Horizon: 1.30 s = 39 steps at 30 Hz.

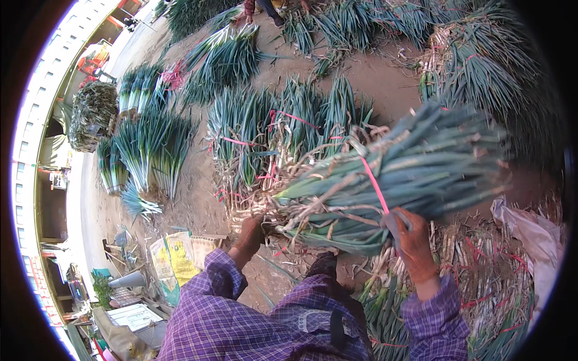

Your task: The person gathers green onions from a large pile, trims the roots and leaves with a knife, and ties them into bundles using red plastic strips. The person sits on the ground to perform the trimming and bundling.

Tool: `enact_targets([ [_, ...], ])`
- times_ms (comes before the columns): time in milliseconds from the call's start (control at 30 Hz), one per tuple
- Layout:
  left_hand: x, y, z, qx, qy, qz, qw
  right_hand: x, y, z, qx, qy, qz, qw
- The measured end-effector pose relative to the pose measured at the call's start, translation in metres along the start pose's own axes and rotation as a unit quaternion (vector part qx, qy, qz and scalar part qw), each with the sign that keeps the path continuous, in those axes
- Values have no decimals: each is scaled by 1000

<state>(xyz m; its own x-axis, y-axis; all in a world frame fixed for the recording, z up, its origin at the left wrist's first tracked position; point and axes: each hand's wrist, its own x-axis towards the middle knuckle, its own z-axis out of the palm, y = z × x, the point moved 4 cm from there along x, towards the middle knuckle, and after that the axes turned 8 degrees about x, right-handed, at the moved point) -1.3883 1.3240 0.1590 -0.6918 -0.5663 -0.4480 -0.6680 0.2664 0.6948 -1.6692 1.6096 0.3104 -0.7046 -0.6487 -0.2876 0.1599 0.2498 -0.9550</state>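
A large bundle of long green onions (pixel 343 198) is held in front of me, its root ends at the left and its green leaves blurred at the right. A pink plastic tie (pixel 374 185) runs around its middle. My left hand (pixel 251 233) grips the bundle near the white root ends. My right hand (pixel 412 241) is closed at the near side of the bundle, by the lower end of the tie. A greyish flat piece (pixel 397 225) shows at its fingers; whether it is a leaf or something else, I cannot tell. Both hands look gloved.
Tied onion bundles (pixel 244 131) stand just beyond, with cleaner onions (pixel 153 149) at left. A large onion pile (pixel 483 67) lies far right, more bundles (pixel 474 270) near right beside a pale sheet (pixel 528 230). Yellow-printed sacks (pixel 176 257) lie left. Another person's hand (pixel 249 19) is at the top.
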Motion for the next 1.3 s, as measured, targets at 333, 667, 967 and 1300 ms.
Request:
enact_targets([
  [333, 73, -91, 8, -106, -58, -321, 939, 0, 86, 27, -151, 101, -124, 976],
  [667, 104, 19, 180, 149, -259, -84, 951, -425, 359, -65, -30, 434, 364, 824],
  [967, -6, 118, 546, 186, -618, 362, 672, -644, 412, -134, 104, 635, 326, 692],
  [1300, -199, 350, 801, 5, -668, 72, 741, -665, 330, -339, 169, 756, 252, 580],
])
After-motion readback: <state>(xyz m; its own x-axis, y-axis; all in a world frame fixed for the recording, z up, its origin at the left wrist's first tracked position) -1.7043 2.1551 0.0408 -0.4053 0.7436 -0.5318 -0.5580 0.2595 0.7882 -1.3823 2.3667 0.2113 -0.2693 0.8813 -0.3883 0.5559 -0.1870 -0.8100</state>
